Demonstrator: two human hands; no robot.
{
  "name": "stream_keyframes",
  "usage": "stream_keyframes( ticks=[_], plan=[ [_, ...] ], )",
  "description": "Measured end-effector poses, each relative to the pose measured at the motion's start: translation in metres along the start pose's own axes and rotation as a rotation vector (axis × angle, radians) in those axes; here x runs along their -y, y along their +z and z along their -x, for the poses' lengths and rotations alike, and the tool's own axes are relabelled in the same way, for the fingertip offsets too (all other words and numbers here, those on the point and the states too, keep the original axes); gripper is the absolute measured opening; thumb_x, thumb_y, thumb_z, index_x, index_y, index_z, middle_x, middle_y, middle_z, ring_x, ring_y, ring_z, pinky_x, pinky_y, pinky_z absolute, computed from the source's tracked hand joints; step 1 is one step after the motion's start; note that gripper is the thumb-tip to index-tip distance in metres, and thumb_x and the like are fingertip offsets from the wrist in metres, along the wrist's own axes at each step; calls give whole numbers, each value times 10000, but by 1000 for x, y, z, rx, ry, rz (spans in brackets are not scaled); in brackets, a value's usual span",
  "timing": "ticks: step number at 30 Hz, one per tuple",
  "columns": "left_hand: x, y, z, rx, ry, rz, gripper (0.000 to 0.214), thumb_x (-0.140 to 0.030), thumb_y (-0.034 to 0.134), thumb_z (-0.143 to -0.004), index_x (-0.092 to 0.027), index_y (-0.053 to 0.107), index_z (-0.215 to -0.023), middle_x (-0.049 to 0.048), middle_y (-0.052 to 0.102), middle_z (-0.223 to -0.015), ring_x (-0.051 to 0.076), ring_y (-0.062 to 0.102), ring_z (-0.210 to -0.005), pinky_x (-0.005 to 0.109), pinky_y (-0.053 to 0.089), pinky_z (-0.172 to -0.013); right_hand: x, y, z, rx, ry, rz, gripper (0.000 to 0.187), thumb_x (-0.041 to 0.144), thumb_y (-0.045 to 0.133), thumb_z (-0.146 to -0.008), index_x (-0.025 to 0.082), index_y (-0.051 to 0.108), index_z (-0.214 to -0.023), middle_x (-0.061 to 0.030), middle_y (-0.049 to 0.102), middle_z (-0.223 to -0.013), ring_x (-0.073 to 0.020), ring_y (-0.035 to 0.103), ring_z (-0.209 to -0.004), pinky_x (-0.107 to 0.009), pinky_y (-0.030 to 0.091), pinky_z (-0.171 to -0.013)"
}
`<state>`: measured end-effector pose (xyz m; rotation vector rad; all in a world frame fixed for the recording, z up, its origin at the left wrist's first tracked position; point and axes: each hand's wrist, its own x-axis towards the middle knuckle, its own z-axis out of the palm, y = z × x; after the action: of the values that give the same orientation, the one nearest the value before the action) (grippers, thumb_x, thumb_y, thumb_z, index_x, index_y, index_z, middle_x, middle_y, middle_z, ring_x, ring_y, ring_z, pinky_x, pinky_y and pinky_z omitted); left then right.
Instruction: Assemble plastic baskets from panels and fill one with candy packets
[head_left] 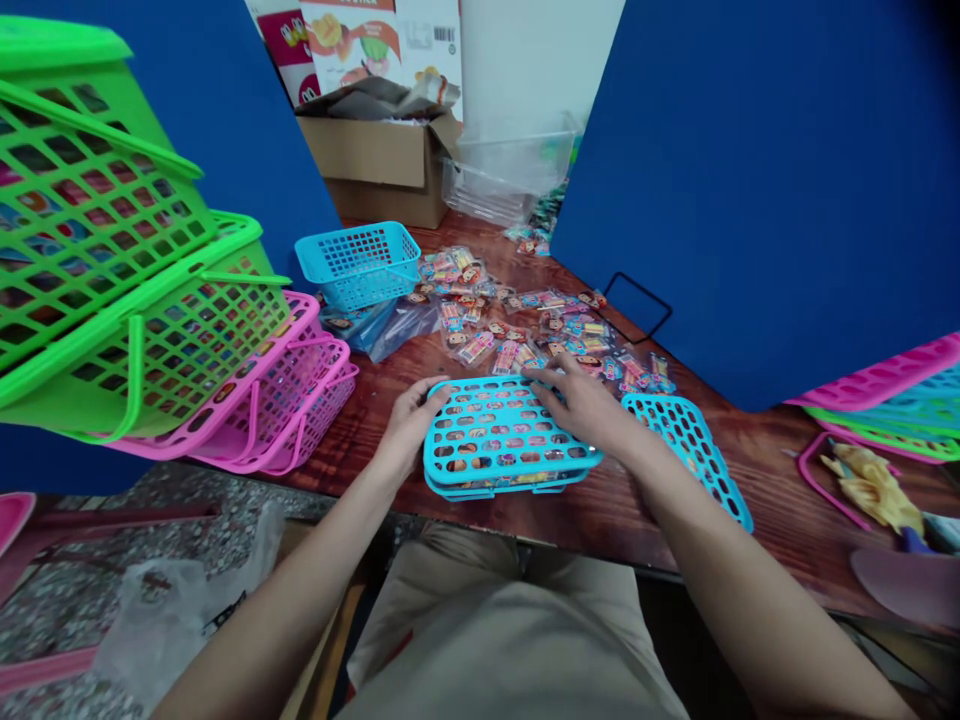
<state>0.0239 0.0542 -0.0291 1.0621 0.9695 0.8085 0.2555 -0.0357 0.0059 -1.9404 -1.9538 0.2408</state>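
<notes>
A cyan perforated plastic basket [510, 437] sits on the wooden table [750, 500] right in front of me, with colourful printed packets showing through its holes. My left hand [409, 425] grips its near left rim. My right hand [577, 400] lies over its far right side, fingers curled on the top. Next to it on the right lies a second cyan perforated basket [690, 450], tilted and apart from my hands. Just beyond my fingers, many small printed packets [517, 335] are scattered over the table.
A smaller blue basket [358, 265] stands behind the packets. Green baskets [112, 250] and pink baskets [285, 390] are stacked at the left. An open cardboard box [375, 160] and a clear plastic container [510, 170] stand at the back. Blue partitions [750, 180] flank the table.
</notes>
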Motion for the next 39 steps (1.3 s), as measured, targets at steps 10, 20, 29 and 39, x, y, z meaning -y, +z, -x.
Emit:
stream_keyframes(
  ticks=[10, 20, 29, 39],
  plan=[
    [8, -11, 5, -39, 642, -457, 240, -383, 681, -823, -183, 715, -952, 92, 632, -1235, 228, 601, -1131, 384, 486, -981, -3, -1, 7, 5, -53, 107, 419, 337, 341, -989, 233, 598, -1303, -132, 537, -1211, -274, 555, -1064, -403, 452, -911],
    [12, -52, 28, 551, 967, -854, 734, -657, 571, -782, -207, 495, -1357, 180, 449, -1432, 344, 371, -1384, 564, 320, -1145, -8, 7, 10, -29, -177, 318, 465, 330, 292, -1001, 174, 550, -1355, -159, 569, -1168, -306, 446, -1059, -470, 373, -939],
    [13, -47, 40, 528, 1050, -1045, 810, -574, 785, -623, -254, 548, -1328, 165, 338, -1487, 408, 291, -1407, 640, 269, -1134, -3, 4, 23, -64, -184, 187, 490, 414, 306, -999, 150, 601, -1288, -173, 560, -1314, -319, 478, -1218, -517, 379, -1041],
    [22, -42, 40, 451, 1132, -1047, 684, -479, 778, -711, -246, 548, -1312, 157, 333, -1518, 374, 262, -1429, 614, 306, -1128, -7, 4, 59, 152, -467, 124, 949, 751, 552, -756, 239, 298, -1514, -138, 59, -1622, -428, 51, -1467, -656, 215, -1119]
  ],
)
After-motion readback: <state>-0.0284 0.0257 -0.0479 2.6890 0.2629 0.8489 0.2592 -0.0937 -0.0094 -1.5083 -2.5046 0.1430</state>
